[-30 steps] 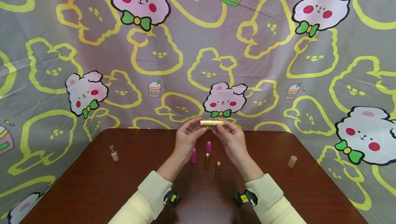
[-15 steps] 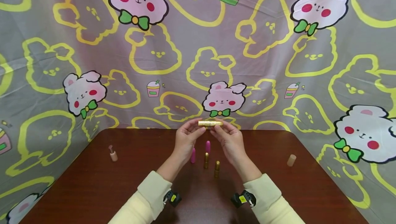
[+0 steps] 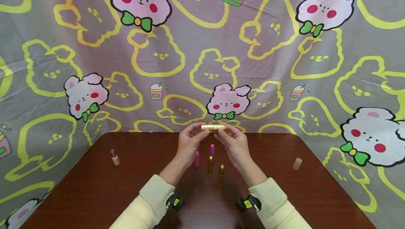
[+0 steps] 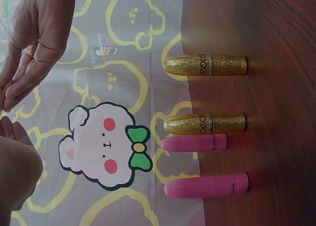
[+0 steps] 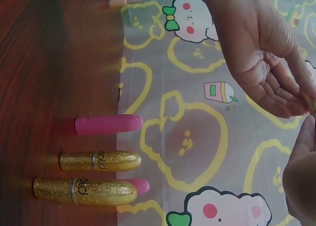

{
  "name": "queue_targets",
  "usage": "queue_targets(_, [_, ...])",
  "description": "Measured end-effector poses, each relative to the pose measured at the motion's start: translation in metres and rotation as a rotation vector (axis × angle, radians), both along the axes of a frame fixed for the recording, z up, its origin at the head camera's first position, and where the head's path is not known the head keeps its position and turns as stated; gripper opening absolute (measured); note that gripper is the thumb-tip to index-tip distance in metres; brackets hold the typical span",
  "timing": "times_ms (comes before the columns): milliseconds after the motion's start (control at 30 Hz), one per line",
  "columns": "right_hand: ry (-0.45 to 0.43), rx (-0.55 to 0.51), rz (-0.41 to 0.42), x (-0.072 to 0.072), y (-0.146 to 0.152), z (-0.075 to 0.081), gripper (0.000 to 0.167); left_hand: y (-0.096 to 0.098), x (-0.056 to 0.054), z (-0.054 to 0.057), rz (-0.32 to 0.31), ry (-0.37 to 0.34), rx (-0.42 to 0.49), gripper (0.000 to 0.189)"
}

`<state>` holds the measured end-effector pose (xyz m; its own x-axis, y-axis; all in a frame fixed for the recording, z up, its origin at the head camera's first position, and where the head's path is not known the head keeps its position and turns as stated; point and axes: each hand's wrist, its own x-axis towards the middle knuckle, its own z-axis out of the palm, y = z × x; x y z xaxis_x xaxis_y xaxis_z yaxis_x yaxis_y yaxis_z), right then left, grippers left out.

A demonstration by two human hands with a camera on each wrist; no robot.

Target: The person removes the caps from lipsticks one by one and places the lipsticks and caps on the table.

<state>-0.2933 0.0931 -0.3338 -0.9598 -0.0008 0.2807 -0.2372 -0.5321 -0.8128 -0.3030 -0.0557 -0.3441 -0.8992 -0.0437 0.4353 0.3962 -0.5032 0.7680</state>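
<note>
A gold lipstick tube (image 3: 213,127) lies level in the air above the table's far edge, held at both ends. My left hand (image 3: 188,146) pinches its left end between thumb and fingers. On its rounded right end, my right hand (image 3: 235,146) has the same kind of pinch. Below the hands, two more gold lipstick tubes stand upright, a farther one (image 3: 210,164) and a nearer one (image 3: 221,173). Two pink lipstick tubes stand behind them, one to the left (image 3: 197,159) and one farther back (image 3: 212,150). The wrist views catch the held tube only at their edges.
At the left of the brown table (image 3: 152,201) stands an uncapped beige lipstick (image 3: 115,160). A beige cap (image 3: 297,164) sits on the right side. A patterned cloth (image 3: 272,60) hangs behind the table and along both sides.
The whole head view shifts slightly to the left. Both hands keep their hold on the gold lipstick tube, and the standing tubes stay where they were.
</note>
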Motion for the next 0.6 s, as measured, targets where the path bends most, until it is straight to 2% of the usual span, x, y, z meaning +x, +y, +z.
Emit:
queue_targets(233, [0.018,0.031,0.001,0.0,0.0,0.0,0.023,-0.002,0.0,0.0,0.032,-0.013,-0.035,0.019])
queue_targets(467, [0.007,0.049,-0.007,0.0,0.0,0.001,0.02,-0.004,0.0,0.0,0.047,-0.02,-0.068,0.028])
queue_targets(600, [0.004,0.024,-0.037,-0.003,0.005,0.001,0.021,-0.011,-0.002,0.0,0.014,-0.04,0.021,0.015])
